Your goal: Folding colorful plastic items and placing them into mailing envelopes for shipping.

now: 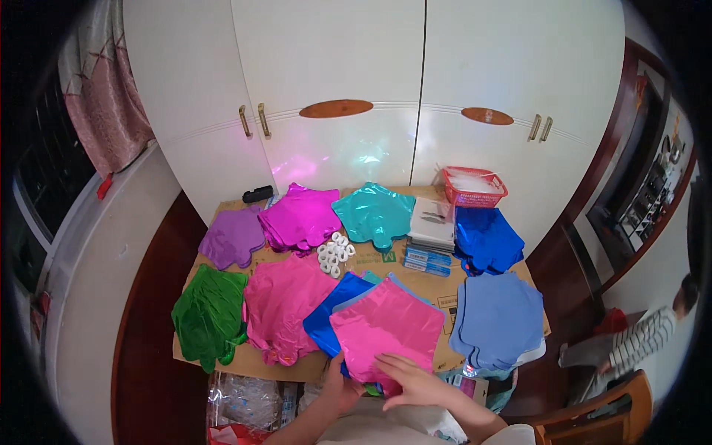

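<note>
A fanned bundle of flat foil balloons lies at the front middle, with a pink foil balloon (389, 322) on top and a shiny blue one (324, 319) showing at its left. My left hand (344, 387) grips the bundle's lower left edge; part of its fingers is hidden beneath. Across the lower right of the pink balloon rests my right hand (409, 382), its fingers stretched out over the foil. Piles of flat balloons surround the bundle: green (210, 311), pink (285, 308), purple (231, 236), magenta (300, 215), teal (374, 213), dark blue (488, 239) and grey-blue (500, 319).
Cardboard (285, 373) covers the table. Small white rolls (336, 252) sit near its middle. At the back right stand a red basket (475, 199) with white sticks, flat packs (432, 222) and blue packets (427, 262). A person (630, 348) is beyond a wooden chair (608, 415).
</note>
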Demonstrator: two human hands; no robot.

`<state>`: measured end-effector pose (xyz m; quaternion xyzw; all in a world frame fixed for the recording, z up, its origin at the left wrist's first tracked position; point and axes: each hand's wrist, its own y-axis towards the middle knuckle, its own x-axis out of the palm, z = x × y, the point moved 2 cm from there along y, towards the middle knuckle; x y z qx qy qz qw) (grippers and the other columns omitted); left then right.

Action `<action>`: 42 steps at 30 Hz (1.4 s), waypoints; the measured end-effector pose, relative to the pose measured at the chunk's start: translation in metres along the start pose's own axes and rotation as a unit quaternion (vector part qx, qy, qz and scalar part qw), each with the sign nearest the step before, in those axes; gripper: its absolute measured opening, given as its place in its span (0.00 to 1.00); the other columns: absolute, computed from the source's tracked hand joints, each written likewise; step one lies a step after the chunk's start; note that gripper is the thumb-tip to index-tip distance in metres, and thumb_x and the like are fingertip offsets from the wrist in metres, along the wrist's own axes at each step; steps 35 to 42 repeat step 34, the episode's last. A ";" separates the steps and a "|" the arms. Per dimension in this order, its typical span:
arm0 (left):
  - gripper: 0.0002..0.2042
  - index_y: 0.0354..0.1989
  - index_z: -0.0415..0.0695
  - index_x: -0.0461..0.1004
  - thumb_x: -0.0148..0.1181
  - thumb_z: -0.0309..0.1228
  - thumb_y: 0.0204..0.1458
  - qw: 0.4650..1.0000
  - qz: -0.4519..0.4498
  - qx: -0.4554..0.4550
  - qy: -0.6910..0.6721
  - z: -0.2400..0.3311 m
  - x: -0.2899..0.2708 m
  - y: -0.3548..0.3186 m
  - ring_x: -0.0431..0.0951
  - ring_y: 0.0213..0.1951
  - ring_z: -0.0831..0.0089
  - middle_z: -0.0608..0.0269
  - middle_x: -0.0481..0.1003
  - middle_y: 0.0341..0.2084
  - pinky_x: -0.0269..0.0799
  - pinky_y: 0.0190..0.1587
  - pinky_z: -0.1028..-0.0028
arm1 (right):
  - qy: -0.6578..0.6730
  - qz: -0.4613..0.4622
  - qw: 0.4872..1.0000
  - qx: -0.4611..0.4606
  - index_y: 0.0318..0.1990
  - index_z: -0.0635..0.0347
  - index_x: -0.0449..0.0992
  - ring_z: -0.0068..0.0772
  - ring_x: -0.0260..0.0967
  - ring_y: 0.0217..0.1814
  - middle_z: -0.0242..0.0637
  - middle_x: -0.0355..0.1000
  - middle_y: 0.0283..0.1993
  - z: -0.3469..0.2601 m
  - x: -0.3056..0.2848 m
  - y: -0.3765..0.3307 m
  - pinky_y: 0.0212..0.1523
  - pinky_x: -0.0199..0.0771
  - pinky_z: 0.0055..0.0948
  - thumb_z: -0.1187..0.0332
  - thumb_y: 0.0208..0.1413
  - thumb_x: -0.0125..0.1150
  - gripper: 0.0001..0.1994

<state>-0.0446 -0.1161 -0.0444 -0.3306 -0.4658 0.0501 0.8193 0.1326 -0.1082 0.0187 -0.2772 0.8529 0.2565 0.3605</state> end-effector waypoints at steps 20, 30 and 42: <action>0.22 0.53 0.38 0.63 0.58 0.32 0.51 0.927 0.111 0.037 0.355 -0.038 -0.025 0.020 0.70 0.47 0.66 0.56 0.70 0.46 0.63 0.52 0.70 | 0.704 0.273 0.595 0.275 0.43 0.59 0.69 0.26 0.71 0.42 0.33 0.72 0.42 0.056 0.026 -0.030 0.49 0.70 0.30 0.71 0.60 0.48 0.06; 0.20 0.47 0.32 0.68 0.60 0.33 0.49 0.738 0.220 0.418 0.482 0.092 -0.014 -0.031 0.70 0.44 0.69 0.54 0.72 0.43 0.63 0.50 0.69 | -0.180 0.166 0.964 -0.102 0.34 0.60 0.74 0.29 0.71 0.48 0.37 0.74 0.40 0.019 0.001 -0.024 0.62 0.58 0.46 0.72 0.39 0.60 0.10; 0.22 0.49 0.33 0.67 0.59 0.37 0.51 0.755 0.220 0.533 0.313 0.116 0.016 -0.059 0.71 0.45 0.68 0.53 0.72 0.44 0.62 0.52 0.67 | -0.233 0.107 0.964 -0.068 0.37 0.59 0.74 0.29 0.71 0.49 0.38 0.74 0.42 0.030 0.030 -0.016 0.62 0.59 0.46 0.70 0.39 0.60 0.14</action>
